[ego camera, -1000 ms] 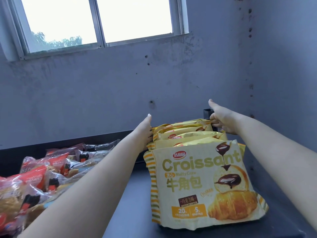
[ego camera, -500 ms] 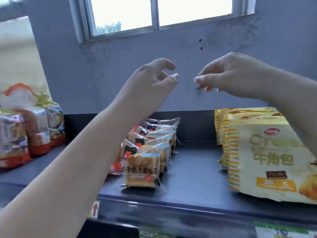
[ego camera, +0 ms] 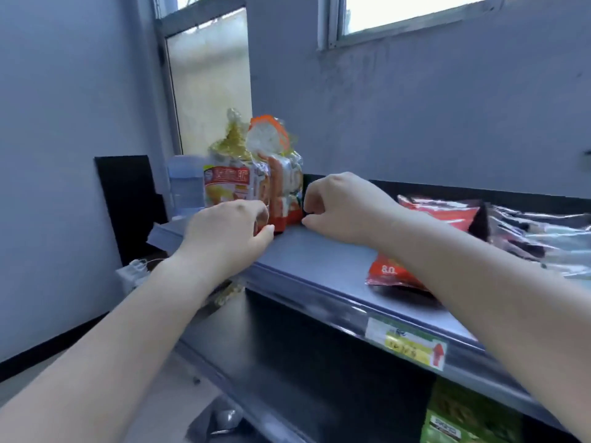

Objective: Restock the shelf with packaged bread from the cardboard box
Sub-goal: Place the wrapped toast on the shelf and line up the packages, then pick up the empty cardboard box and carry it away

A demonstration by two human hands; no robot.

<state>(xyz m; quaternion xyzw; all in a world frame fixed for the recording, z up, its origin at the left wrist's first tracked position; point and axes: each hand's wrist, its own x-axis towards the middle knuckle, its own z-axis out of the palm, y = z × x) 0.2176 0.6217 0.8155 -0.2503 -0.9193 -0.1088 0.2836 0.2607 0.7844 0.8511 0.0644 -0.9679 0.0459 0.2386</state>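
Note:
Two upright bagged bread loaves stand at the left end of the top shelf [ego camera: 319,260]: a yellow bread bag [ego camera: 227,180] in front and an orange bread bag [ego camera: 284,177] just behind it. My left hand [ego camera: 227,238] grips the lower front of the yellow bag, thumb pointing right along the shelf. My right hand [ego camera: 345,209] has its fingers curled at the orange bag's lower right corner and seems to pinch it. The cardboard box is out of view.
Red snack packets [ego camera: 441,212] lie on the shelf to the right, partly under my right forearm. A large water bottle [ego camera: 185,183] stands behind the loaves. A yellow price label [ego camera: 406,343] hangs on the shelf lip; green packages [ego camera: 463,417] sit below.
My view has swung left from the croissant packs to the shelf's left end. Both hands dropped from mid-air onto the upright loaf bags.

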